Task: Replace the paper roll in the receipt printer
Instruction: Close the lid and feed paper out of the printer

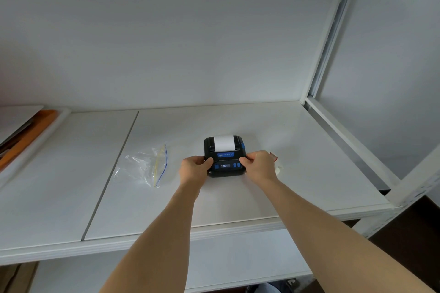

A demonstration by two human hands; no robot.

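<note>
Head view: both hands' grips clasp the printer (pixel 225 156), plastic bag (pixel 147 166) left.

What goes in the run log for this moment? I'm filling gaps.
stage: closing printer | left hand: grips printer left side | right hand: grips right side | paper: showing at top | zip bag: left, apart

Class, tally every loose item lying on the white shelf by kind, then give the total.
Receipt printer: 1
Clear zip bag: 1
Small white item, partly hidden behind the right hand: 1
Total: 3
</note>
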